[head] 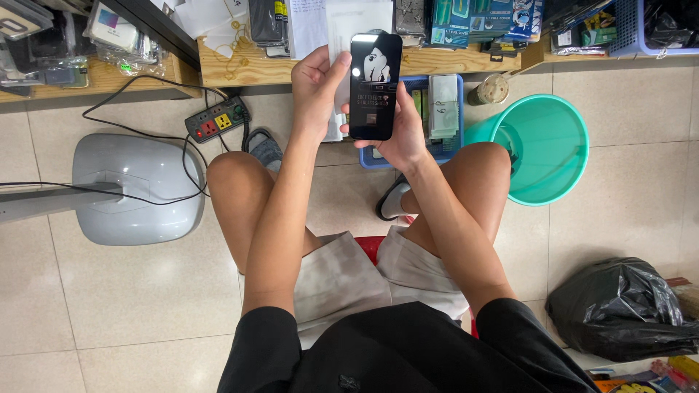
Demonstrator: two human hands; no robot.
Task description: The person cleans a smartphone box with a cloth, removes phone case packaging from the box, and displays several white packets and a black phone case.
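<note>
Behind the black phone (375,86) the right hand (400,131) mostly vanishes, only fingertips and the heel of the palm peeking out, and the phone also covers much of the blue basket (444,149). The left hand (317,91) hides part of a white sheet. Shelf goods along the top run off the frame, too small to sort out. The black bag (619,309) is clipped at the right edge, and the red seat (371,247) barely shows between the legs

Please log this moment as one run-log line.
left hand: grips phone's left edge | right hand: supports phone from below | nearby: blue basket, teal bucket
</note>
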